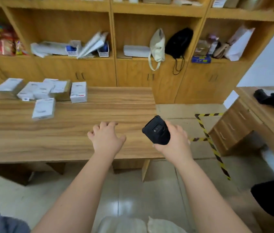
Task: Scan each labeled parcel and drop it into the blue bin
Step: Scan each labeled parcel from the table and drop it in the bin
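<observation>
About seven parcels (43, 109), one scanner (156, 130)

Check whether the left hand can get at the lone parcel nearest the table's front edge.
Probably yes. The left hand is empty, fingers spread above the table, and only bare wood lies between it and that parcel, though it must stretch leftward.

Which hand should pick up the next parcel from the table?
Left, probably. The left hand is empty, fingers spread above the table, and it is nearer the parcels, which lie at the table's far left. The right hand holds the black scanner, so it is occupied.
</observation>
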The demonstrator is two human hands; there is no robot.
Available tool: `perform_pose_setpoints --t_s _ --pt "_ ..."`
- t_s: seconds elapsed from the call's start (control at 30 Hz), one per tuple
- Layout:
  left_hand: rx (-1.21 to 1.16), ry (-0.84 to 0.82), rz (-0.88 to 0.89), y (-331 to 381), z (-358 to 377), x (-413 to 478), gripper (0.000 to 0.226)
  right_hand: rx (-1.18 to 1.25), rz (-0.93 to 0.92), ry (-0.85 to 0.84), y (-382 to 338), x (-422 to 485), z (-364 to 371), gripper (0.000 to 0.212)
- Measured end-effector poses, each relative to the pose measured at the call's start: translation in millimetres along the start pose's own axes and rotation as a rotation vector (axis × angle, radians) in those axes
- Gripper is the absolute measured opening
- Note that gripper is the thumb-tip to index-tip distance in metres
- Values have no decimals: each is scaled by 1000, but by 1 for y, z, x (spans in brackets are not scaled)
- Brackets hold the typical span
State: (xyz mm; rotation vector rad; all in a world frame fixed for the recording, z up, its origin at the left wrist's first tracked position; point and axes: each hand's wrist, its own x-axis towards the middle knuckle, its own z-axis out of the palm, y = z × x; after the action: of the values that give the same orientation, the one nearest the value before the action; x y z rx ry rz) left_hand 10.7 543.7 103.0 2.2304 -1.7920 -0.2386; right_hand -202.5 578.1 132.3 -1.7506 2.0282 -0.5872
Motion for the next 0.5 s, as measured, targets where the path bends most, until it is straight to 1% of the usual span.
perform_pose_setpoints --t_s 0.13,0.23,0.3,0.4,0.5 --pt "-13 46 -126 -47 -20 14 58 5 -100 -88 -48 30 31 88" --pt "18 84 -207 -78 -31 25 57 39 -173 -153 -82 49 51 84" --pt "29 93 -252 -93 -35 36 56 72 -203 -171 -100 63 65 82" --pt "29 104 -310 -110 -41 57 57 71 -244 -186 -126 91 86 88" --pt "66 110 -365 -130 -46 87 60 89 -287 -213 -154 125 106 87"
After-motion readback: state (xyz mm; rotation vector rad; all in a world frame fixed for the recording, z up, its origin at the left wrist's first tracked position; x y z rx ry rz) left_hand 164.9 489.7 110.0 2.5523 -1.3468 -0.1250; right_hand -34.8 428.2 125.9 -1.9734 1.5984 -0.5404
